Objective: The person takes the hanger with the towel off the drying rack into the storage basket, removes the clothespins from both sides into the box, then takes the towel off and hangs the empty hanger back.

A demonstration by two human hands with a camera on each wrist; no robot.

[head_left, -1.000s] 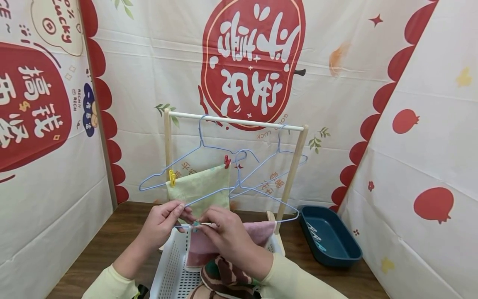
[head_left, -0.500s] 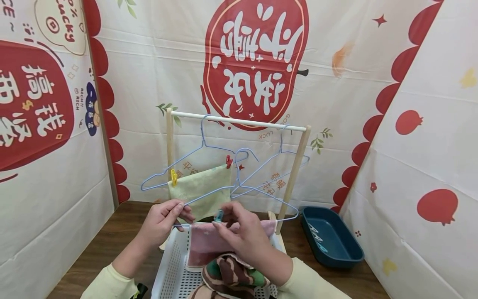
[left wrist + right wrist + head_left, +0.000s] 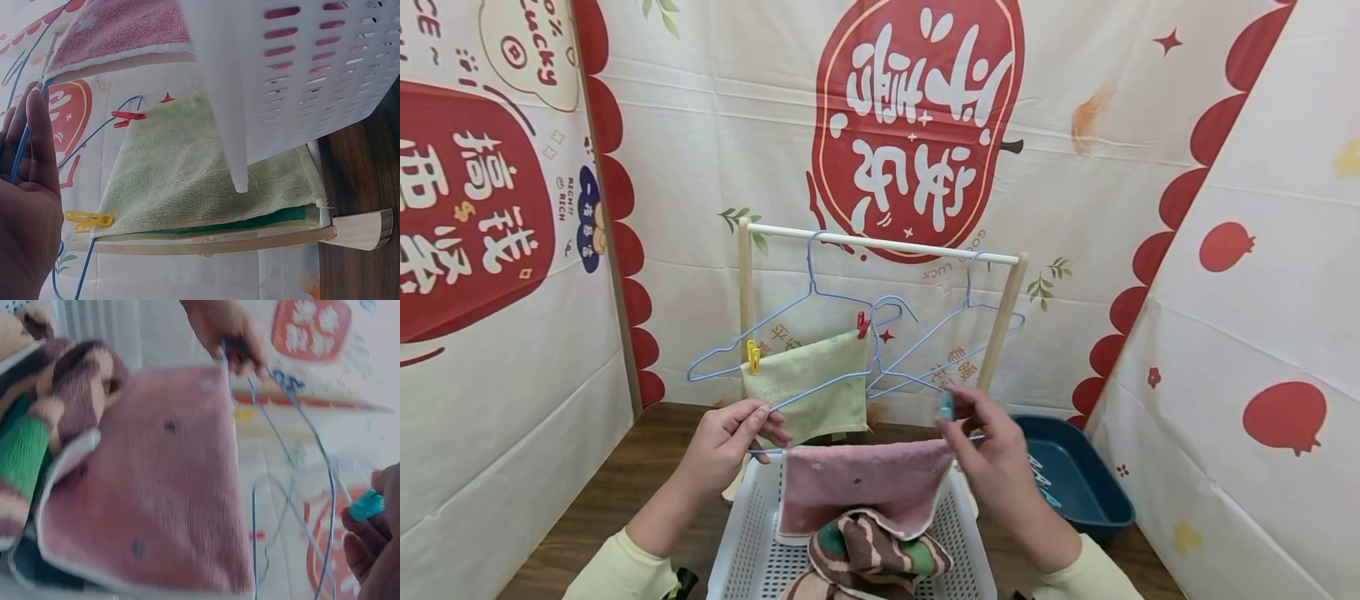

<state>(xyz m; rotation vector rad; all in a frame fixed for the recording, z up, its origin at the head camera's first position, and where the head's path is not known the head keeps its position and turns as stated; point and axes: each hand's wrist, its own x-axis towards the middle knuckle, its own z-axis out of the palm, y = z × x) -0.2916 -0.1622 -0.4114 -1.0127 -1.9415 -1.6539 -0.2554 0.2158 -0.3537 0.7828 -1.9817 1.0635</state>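
My left hand [image 3: 733, 437] grips the left corner of a blue wire hanger [image 3: 820, 389], whose hook is off the rack. A pink towel [image 3: 857, 487] hangs folded over its lower bar. Beside the right end of that bar, my right hand [image 3: 992, 458] pinches a teal clothespin [image 3: 947, 406] between thumb and fingers; the right wrist view shows this clothespin [image 3: 367, 505] apart from the towel. Behind, a light green towel [image 3: 808, 396] hangs on another blue hanger, fixed by a yellow clothespin [image 3: 753, 357] and a red clothespin [image 3: 862, 324].
A rack with a white rod [image 3: 910, 248] carries the green towel's hanger and a bare blue hanger [image 3: 967, 287]. Below the hands stands a white perforated basket [image 3: 977, 542] holding a brown and green patterned cloth [image 3: 868, 546]. A dark blue tray [image 3: 1112, 492] with clothespins sits right.
My right hand has moved right from the pink towel's left edge to its right end, carrying the teal clothespin away from the bar. The left hand keeps its grip on the hanger.
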